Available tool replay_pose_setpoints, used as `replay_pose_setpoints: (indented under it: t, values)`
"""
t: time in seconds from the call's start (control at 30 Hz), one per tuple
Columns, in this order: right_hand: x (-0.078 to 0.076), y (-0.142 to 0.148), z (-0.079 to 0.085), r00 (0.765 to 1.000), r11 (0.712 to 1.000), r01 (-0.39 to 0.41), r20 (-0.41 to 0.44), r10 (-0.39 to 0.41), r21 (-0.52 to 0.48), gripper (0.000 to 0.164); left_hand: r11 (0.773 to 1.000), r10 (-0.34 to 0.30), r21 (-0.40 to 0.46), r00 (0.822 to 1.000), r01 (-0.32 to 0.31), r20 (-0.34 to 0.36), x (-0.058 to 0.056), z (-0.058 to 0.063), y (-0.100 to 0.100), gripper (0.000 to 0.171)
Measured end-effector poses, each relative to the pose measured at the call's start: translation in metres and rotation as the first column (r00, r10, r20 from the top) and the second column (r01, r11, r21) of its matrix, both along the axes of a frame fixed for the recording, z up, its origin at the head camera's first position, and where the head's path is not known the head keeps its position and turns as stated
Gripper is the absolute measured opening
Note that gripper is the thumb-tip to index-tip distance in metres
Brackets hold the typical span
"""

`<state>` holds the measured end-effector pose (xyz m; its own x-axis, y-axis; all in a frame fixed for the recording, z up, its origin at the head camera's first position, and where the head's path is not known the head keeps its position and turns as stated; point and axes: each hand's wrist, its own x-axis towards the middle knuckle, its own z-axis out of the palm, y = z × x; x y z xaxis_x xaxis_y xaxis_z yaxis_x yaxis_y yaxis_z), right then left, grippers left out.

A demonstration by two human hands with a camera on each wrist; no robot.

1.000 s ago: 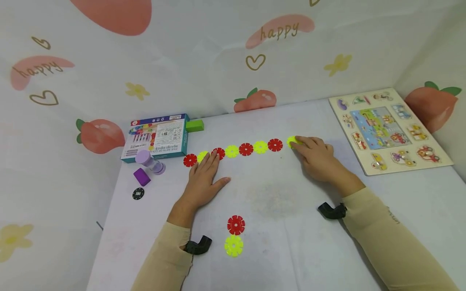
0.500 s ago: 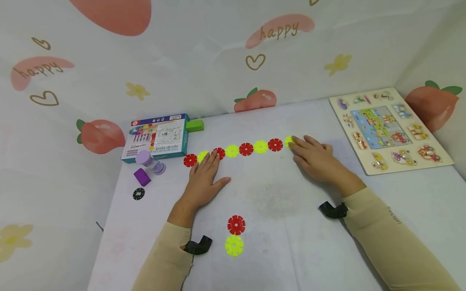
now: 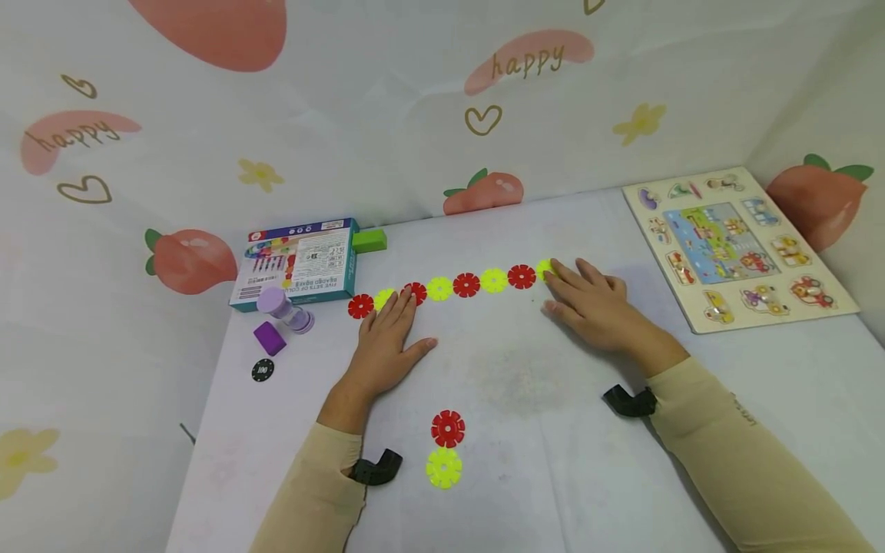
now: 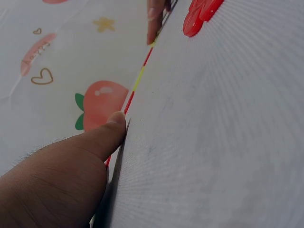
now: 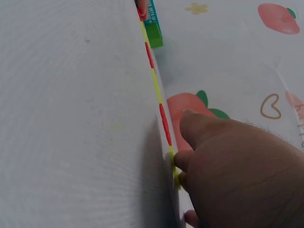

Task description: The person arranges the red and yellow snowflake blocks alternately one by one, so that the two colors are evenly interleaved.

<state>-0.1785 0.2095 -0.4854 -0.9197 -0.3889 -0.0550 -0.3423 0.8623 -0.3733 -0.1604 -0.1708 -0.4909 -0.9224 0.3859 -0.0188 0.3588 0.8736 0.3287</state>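
Notched, flower-shaped plastic discs lie in a row across the cloth, red and yellow by turns. My left hand (image 3: 383, 349) lies flat with straight fingers over the row's left part. Its fingertips cover parts of a yellow disc (image 3: 382, 296) and a red disc (image 3: 419, 292), beside the red end disc (image 3: 361, 306). At the other end, the fingertips of my right hand (image 3: 598, 307) rest on the yellow end disc (image 3: 545, 269), partly hiding it. That disc sits right beside a red disc (image 3: 522, 276). The right wrist view shows the row (image 5: 157, 85) edge-on, with the fingers at its near end.
Nearer me lie a loose red disc (image 3: 448, 428) and a yellow one (image 3: 444, 468). At left are a box (image 3: 321, 265), green block (image 3: 369, 240), sand timer (image 3: 276, 301), purple block (image 3: 270, 338) and black chip (image 3: 263, 370). A puzzle board (image 3: 743, 250) lies back right.
The yellow end disc has slid left under my right fingertips, up to the red disc beside it. The right hand has shifted left and spread its fingers. My left hand stays put.
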Motion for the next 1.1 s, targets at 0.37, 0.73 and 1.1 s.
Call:
replay_pose_setpoints:
  t: [0.37,0.73,1.1]
  values:
    - [0.002,-0.002,0.003,1.0,1.0,-0.005,0.012,0.005,-0.005,0.068,1.0,0.003,-0.007,1.0,-0.003,-0.01,0.001,-0.001,-0.001,0.088]
    - [0.002,-0.002,0.002,1.0,1.0,-0.001,0.023,0.001,0.018,0.073,1.0,0.008,-0.017,1.0,-0.008,-0.013,0.0,-0.003,-0.001,0.088]
    - [0.007,-0.015,0.012,0.997,0.948,0.003,-0.076,-0.028,-0.319,0.062,1.0,0.004,-0.015,1.0,-0.004,-0.015,0.0,-0.004,-0.002,0.088]
